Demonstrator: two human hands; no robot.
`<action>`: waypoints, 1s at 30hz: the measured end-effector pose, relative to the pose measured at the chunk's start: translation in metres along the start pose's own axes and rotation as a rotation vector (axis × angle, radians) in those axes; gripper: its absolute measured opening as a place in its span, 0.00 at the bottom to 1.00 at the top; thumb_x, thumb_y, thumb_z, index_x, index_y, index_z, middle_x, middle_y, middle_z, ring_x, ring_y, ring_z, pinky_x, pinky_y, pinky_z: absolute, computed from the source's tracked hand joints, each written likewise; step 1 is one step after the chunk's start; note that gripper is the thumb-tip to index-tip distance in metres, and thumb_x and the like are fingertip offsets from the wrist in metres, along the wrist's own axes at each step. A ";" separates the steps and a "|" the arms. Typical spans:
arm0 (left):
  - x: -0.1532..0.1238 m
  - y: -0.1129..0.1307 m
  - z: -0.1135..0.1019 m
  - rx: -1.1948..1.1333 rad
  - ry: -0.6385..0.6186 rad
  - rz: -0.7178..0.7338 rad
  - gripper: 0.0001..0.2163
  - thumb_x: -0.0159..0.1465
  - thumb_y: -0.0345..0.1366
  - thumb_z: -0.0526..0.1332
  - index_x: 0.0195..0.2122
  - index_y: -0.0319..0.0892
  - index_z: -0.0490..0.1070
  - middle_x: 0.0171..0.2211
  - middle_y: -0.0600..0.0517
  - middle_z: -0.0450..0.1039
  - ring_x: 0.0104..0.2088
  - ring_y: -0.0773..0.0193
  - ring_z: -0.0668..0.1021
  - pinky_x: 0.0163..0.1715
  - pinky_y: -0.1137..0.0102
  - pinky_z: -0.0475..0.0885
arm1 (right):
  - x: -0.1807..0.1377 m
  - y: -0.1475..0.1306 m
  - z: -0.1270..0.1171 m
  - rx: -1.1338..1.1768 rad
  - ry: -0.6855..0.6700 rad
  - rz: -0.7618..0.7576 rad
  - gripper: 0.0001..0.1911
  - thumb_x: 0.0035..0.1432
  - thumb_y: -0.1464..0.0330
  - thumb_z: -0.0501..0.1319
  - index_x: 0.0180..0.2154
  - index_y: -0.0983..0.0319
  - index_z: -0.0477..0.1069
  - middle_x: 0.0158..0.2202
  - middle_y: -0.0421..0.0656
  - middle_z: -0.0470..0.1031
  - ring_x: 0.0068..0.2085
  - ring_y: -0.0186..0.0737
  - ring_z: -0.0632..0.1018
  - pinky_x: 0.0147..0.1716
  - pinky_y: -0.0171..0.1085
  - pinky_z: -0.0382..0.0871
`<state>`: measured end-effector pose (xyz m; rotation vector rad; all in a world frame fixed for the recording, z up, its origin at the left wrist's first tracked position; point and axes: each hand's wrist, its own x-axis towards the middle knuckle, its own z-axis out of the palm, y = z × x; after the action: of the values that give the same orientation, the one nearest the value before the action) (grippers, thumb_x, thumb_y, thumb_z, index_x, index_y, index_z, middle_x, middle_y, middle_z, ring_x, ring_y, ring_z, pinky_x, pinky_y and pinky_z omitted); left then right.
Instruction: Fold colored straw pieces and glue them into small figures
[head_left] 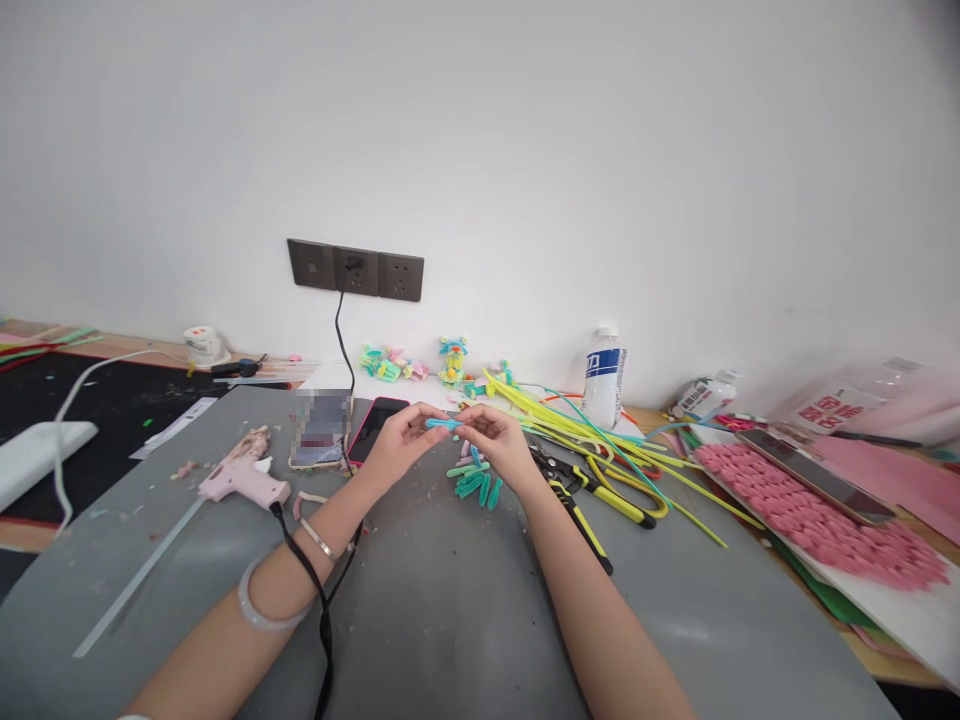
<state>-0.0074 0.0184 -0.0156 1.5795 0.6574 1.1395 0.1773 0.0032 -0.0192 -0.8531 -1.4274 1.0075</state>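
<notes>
While green pieces lie nearby, left hand and right hand — fingers pinching — hold a blue piece.

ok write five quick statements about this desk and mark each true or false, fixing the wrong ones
1. The left hand and right hand both have fingers on a small blue piece. True.
2. The pink glue gun lies to the right of both hands. False: it lies to their left.
3. A black plug sits in the wall socket panel. True.
4. The bottle with the blue label lies on its side. False: it stands upright.
5. The pliers with yellow-and-black handles are in the right hand. False: they lie on the table.
</notes>
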 end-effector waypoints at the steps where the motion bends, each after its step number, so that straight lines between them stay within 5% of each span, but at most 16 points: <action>1: 0.000 0.000 0.000 -0.003 0.006 0.008 0.12 0.60 0.44 0.65 0.39 0.41 0.74 0.37 0.50 0.74 0.36 0.63 0.77 0.36 0.70 0.72 | 0.000 0.000 0.000 0.002 0.000 -0.004 0.14 0.48 0.58 0.72 0.33 0.59 0.76 0.29 0.40 0.75 0.31 0.38 0.75 0.31 0.37 0.68; 30: 0.000 0.003 -0.002 0.120 0.082 0.020 0.12 0.61 0.43 0.64 0.40 0.41 0.70 0.34 0.50 0.74 0.36 0.63 0.76 0.35 0.70 0.72 | 0.001 -0.002 -0.004 -0.036 0.091 -0.069 0.12 0.48 0.60 0.72 0.31 0.59 0.77 0.31 0.42 0.75 0.33 0.40 0.74 0.33 0.39 0.69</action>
<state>-0.0093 0.0181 -0.0132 1.6501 0.7783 1.2043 0.1812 0.0041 -0.0172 -0.8594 -1.3923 0.8825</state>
